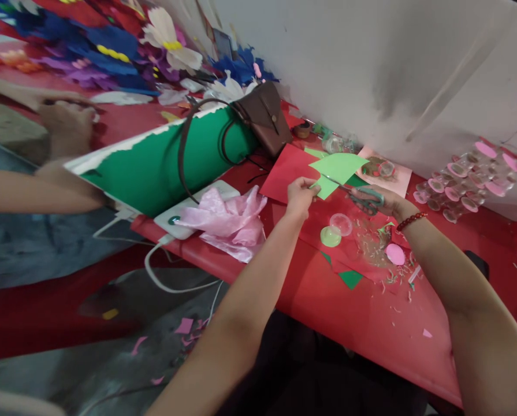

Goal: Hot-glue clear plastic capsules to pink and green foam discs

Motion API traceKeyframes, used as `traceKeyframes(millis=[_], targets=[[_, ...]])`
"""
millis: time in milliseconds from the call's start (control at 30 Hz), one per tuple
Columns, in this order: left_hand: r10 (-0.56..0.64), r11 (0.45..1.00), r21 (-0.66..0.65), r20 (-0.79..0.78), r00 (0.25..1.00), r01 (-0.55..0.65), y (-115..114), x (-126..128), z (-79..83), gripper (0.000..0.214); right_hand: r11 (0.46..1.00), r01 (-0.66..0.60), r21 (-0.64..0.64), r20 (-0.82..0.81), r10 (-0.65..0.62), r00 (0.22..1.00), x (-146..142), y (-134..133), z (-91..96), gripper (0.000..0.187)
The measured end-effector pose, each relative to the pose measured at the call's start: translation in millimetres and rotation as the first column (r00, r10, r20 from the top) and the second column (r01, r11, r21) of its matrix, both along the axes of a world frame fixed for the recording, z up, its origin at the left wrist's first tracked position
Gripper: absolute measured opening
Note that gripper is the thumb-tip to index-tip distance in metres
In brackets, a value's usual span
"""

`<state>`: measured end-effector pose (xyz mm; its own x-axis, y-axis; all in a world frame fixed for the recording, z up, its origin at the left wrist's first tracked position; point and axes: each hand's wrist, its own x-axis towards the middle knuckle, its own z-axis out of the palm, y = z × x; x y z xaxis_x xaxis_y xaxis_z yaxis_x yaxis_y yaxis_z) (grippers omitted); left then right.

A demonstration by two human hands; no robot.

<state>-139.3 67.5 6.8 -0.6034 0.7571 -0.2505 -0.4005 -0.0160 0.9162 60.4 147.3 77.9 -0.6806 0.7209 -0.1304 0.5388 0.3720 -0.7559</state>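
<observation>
My left hand (300, 196) pinches the lower left corner of a light green sheet of paper (343, 165). In my right hand (386, 201) is a pair of scissors (368, 197) with grey-green handles, its blades lying across the green paper from the right. A red sheet (286, 172) lies just behind my left hand. On the table below my hands are a clear plastic ring-like lid (341, 224), a pale green disc (330, 236) and a pink disc (395, 254), with small shreds scattered round them.
A brown bag (263, 118) leans by a green board (154, 156) on the left. A pink satin cloth (234, 216) lies on a white power strip (184, 222). Stacked clear cups (466, 179) stand at the right wall. Another person's hand (70, 124) rests far left, near paper flowers (111, 52).
</observation>
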Motion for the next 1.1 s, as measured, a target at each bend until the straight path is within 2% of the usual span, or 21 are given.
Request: traceKeyframes(millis=[67, 100, 300, 433, 600, 733, 900, 1000, 1100], targets=[[-0.010, 1.000, 0.006, 0.005, 1.000, 0.010, -1.0, -0.6, 0.8, 0.024, 0.971, -0.072, -0.229, 0.048, 0.085, 0.995, 1.1, 4.4, 1.9, 0.064], [-0.015, 1.000, 0.006, 0.010, 1.000, 0.015, -1.5, -1.0, 1.4, 0.024, 0.952, -0.085, -0.293, 0.060, 0.107, 0.992, 1.7, 6.5, 2.4, 0.063], [-0.026, 1.000, 0.010, 0.042, 0.999, 0.025, -4.0, -1.6, 4.5, 0.023, 0.938, -0.092, -0.335, -0.018, 0.092, 0.996, 1.6, 12.2, -0.1, 0.062], [-0.050, 0.999, -0.009, 0.040, 0.998, 0.050, -4.0, -0.8, 4.9, 0.022, 0.949, -0.101, -0.298, 0.003, 0.107, 0.994, -0.8, 13.1, -2.0, 0.061], [-0.022, 0.999, -0.049, 0.025, 0.999, 0.023, -0.5, -3.3, -0.3, 0.019, 0.976, -0.053, -0.209, 0.121, 0.080, 0.989, -3.2, 16.4, -7.2, 0.061], [0.037, 0.999, -0.040, 0.006, 0.999, -0.037, 1.6, -7.5, -4.4, 0.017, 0.999, 0.008, -0.041, 0.151, -0.002, 0.989, -5.4, 16.3, -12.0, 0.058], [0.111, 0.991, 0.074, -0.024, 0.994, -0.109, 0.5, -8.9, -4.5, 0.014, 0.991, 0.079, 0.105, 0.155, -0.094, 0.983, 5.9, 0.6, -9.1, 0.050], [0.104, 0.984, 0.149, -0.052, 0.993, -0.095, 0.6, -8.1, -4.7, 0.015, 0.970, 0.217, 0.108, 0.114, -0.229, 0.967, 26.3, -14.8, -3.9, 0.049], [0.111, 0.960, 0.274, -0.157, 0.981, -0.065, 2.7, -7.5, -6.8, 0.021, 0.963, 0.251, 0.094, 0.022, -0.254, 0.967, 50.3, -30.8, 0.7, 0.054]])
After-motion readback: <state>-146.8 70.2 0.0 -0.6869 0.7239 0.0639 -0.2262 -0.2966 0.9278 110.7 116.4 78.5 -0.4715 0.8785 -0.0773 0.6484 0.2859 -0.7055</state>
